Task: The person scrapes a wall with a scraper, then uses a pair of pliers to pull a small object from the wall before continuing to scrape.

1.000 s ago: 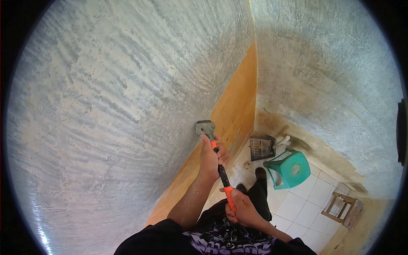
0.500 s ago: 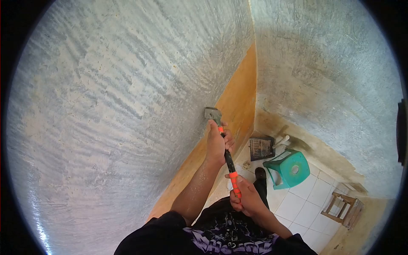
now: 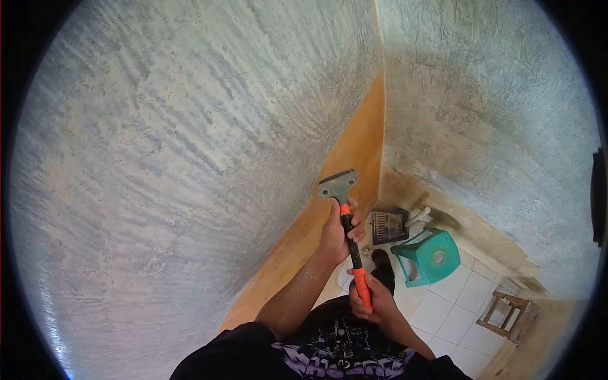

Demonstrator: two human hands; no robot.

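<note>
On the left, the grey, streaked wall (image 3: 164,158) fills much of the view, with an orange band (image 3: 358,136) along its lower part. The left forearm (image 3: 294,297), flecked with pale dust, leads up to the left hand (image 3: 334,237), its fingers clamped on the upper handle of the long-handled scraper (image 3: 354,252), thumb close under the head. The scraper's grey metal head (image 3: 339,185), with 2 screws showing, lies over the orange band in this view, its dark edge pointing up and away; whether that edge touches the wall I can't tell. Farther right and lower, the right hand (image 3: 379,297) has its fingers closed round the orange end grip. The step in hand looks like working the scraper along the wall with 2 hands, the left guiding and the right backing it up. A further stroke would call for the edge laid flat and evenly on the surface, at a low angle, with a steady push from the lower grip. Past the hands are a dark shoe (image 3: 382,258), a black ridged tray (image 3: 388,226), a green plastic stool (image 3: 437,256) and, farthest right, a small wooden stool (image 3: 520,322) on the white tiled floor (image 3: 434,310).
</note>
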